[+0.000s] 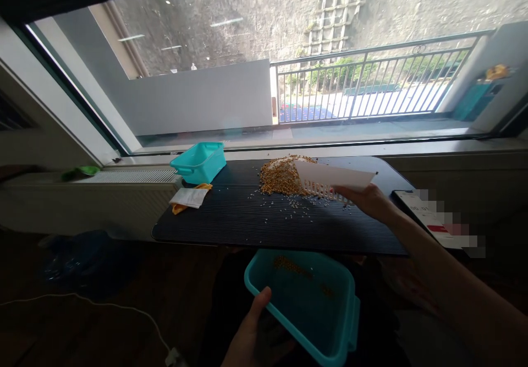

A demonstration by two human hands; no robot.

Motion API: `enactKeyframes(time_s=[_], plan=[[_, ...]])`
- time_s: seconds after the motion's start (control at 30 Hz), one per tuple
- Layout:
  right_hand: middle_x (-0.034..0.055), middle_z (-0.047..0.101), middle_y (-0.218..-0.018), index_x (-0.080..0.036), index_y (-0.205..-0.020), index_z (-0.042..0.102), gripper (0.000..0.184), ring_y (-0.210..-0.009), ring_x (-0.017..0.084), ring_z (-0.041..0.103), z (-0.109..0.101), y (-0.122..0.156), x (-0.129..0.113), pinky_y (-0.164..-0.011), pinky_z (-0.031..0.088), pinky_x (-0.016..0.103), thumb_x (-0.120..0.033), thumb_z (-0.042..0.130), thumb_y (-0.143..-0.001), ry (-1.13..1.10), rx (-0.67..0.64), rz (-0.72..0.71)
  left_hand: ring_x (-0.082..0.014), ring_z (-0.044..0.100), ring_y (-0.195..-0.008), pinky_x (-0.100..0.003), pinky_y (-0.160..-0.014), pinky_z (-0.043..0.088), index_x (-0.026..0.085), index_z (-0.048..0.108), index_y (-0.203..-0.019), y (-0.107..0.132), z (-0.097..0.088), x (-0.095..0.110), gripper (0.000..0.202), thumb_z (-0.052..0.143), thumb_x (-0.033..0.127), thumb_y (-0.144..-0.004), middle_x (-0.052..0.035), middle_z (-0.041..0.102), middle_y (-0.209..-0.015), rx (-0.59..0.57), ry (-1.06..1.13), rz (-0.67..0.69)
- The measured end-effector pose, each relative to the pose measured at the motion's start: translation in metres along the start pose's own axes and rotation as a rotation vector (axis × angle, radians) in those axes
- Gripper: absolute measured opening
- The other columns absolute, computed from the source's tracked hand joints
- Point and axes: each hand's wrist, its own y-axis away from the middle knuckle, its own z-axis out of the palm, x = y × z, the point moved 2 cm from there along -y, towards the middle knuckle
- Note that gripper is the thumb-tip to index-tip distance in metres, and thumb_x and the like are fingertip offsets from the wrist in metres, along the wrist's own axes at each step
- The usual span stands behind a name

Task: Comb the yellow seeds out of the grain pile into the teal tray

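My right hand (369, 201) grips a white card (336, 174) with a row of slots along its lower edge. The card's far end touches a heap of golden kernels (280, 177) on the dark table (231, 221). Small pale grains (295, 204) lie scattered in front of the heap and under the card. Below the table's front edge, my left hand (258, 323) is closed on the near rim of a teal plastic basin (317, 323), thumb over the rim. Some golden kernels (291, 265) lie inside this basin. The left fingers are mostly hidden beneath it.
A smaller teal basket (202, 162) stands at the table's back left, with a white and orange packet (190, 197) before it. A phone or tablet (424, 218) lies at the right end. Behind is a window; a white cable (136, 311) crosses the floor at left.
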Motion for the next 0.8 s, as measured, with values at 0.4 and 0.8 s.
enactKeyframes(time_s=[0.4,0.8], plan=[[0.0078,0.072,-0.096,-0.016,-0.099,0.070,0.045,-0.091,0.027,0.064,0.005,0.004,-0.003,-0.081,0.050,0.039,-0.040,0.071,-0.061,-0.045,-0.018,-0.008,-0.0317,0.055,-0.112,-0.046,-0.098,0.040,0.017,0.035,-0.134,-0.001,-0.003,-0.001,0.072,0.059,0.052,-0.076,-0.0154,0.058,-0.123,-0.035,0.009,0.000],[0.0081,0.071,-0.096,-0.016,-0.095,0.070,0.040,-0.092,0.027,0.063,0.005,0.008,-0.004,-0.082,0.050,0.038,-0.036,0.073,-0.061,-0.065,-0.024,0.035,-0.0318,0.054,-0.114,-0.044,-0.096,0.042,0.016,0.032,-0.135,0.003,-0.002,0.001,0.074,0.059,0.052,-0.077,-0.0161,0.055,-0.127,-0.055,0.007,-0.006]])
